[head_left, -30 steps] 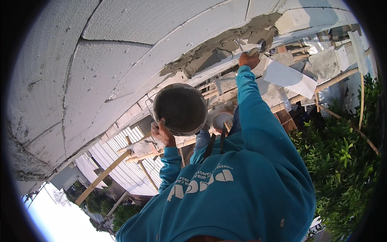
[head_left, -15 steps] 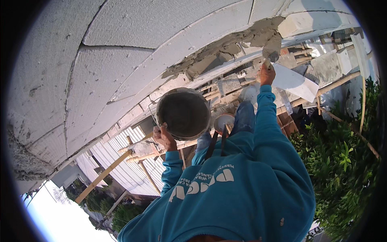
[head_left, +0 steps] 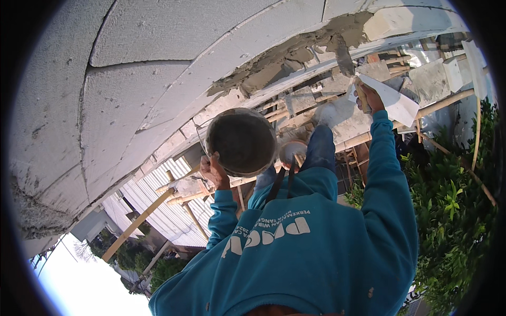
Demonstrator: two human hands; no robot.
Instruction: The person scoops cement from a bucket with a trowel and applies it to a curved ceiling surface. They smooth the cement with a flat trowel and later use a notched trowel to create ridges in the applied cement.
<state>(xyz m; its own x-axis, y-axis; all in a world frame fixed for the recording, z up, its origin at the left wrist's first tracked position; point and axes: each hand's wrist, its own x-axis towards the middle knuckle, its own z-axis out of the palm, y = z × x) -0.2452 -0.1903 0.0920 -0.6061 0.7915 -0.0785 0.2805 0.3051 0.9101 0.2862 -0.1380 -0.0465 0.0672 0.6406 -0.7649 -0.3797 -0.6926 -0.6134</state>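
My left hand grips the near-left rim of a dark, mortar-smeared bucket, tilted so that its mouth faces up at me; the grey inside is in shade. In my right hand is the wooden handle of a trowel. Its long, mortar-coated blade points up to the wall and rests at the edge of a wet mortar bed. That grey mortar lies rough and ridged along the top of the wall, beside a pale block.
Large pale wall blocks fill the upper left. Below runs a scaffold of bamboo poles and boards, with a white panel near my right hand. A small round container is by my legs. Leafy branches grow at right.
My right hand has drawn back from the wall, down and to the right, pulling the trowel with it. My left hand still holds the bucket, which has barely shifted.
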